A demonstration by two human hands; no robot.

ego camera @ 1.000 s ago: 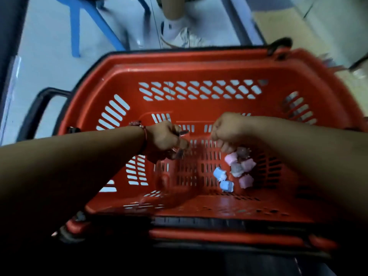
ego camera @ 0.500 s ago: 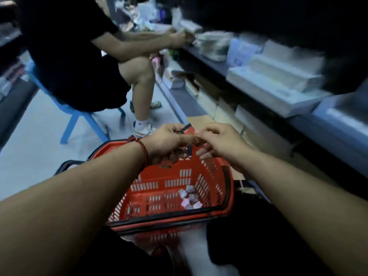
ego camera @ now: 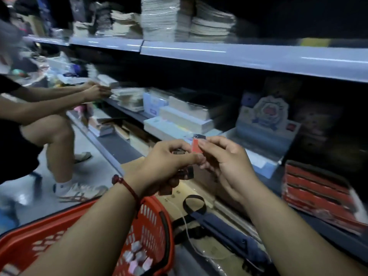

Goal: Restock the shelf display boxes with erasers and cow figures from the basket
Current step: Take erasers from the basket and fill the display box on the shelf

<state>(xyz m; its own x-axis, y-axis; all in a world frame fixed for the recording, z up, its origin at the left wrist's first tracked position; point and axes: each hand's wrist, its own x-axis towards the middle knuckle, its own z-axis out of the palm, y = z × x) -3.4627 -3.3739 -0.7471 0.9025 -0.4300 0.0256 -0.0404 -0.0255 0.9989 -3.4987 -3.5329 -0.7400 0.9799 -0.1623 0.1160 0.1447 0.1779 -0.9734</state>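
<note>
1. Landmark: the basket (ego camera: 151, 222), red moulded plastic with slotted walls and a dark rim, at the lower left of the view.
2. Contents of the basket: a small cluster of pastel figures (ego camera: 137, 255), pink and white, lying against its right wall. They are too blurred to make out their shape.
3. Left hand (ego camera: 167, 164): raised above the basket's far-right corner, fingers curled round several dark erasers (ego camera: 186, 173), small and block-shaped. A red cord bracelet (ego camera: 127, 189) circles the wrist.
4. Right hand (ego camera: 227, 162): above and right of the basket, just beside the left hand. Thumb and forefinger pinch a red eraser (ego camera: 196, 146), flat and rectangular, with a dark upper end.
5. Display box (ego camera: 260, 134): pale blue cardboard with an open tray and a scalloped header card, on the shelf beyond and right of the basket. Its contents cannot be seen.
6. Red packs (ego camera: 316, 188): flat and glossy, stacked right of the basket on the lower shelf level.
7. Notebook stacks (ego camera: 169, 18): pale paper blocks on the upper shelf (ego camera: 239, 54), high above the basket.
8. A second person (ego camera: 39, 124) sits left of the basket, hands at the shelf
</note>
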